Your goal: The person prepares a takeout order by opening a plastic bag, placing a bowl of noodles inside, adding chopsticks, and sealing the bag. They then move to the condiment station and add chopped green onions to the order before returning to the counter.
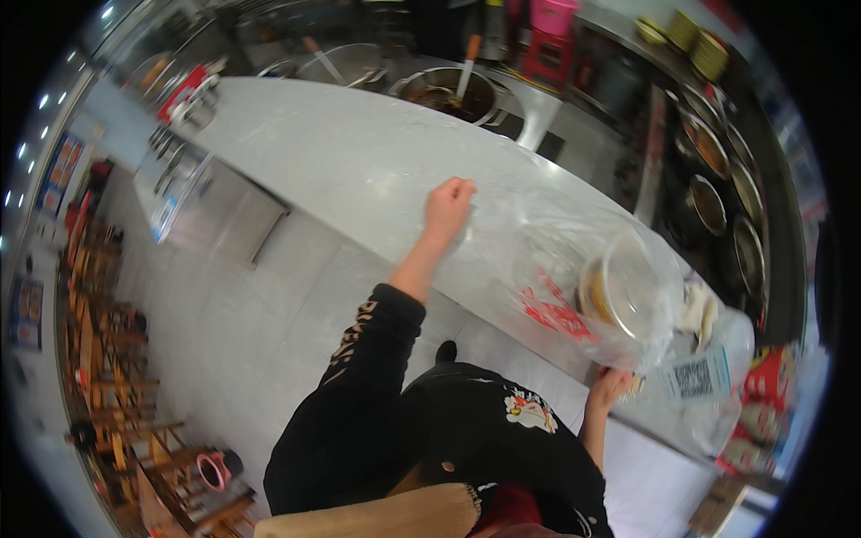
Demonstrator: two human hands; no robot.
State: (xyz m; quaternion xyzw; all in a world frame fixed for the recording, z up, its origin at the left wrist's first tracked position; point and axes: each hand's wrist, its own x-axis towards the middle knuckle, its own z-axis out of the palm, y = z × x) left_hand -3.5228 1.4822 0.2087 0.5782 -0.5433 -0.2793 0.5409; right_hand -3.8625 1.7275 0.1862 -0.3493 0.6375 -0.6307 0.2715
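A clear plastic bag (538, 255) with red print lies spread on the grey counter. Inside it sits a round, clear-lidded takeaway bowl (615, 286) with yellowish contents, tilted in my view. My left hand (449, 210) is over the counter, left of the bag, with its fingers curled in. Blur hides whether a fold of film is pinched there. At the counter's near edge, my right hand (609, 387) is just below the bag and bowl, fingers bent. Small yellowish things show past its fingertips, and its grip is unclear.
The long counter (323, 155) crosses before me. Beyond it stands a large pot (447, 94) of dark liquid with a ladle. Metal basins (703, 144) line the right side. A printed-code card (696, 376) and a pale cloth (699, 306) are near the bag. Wooden chairs (121, 390) stand left.
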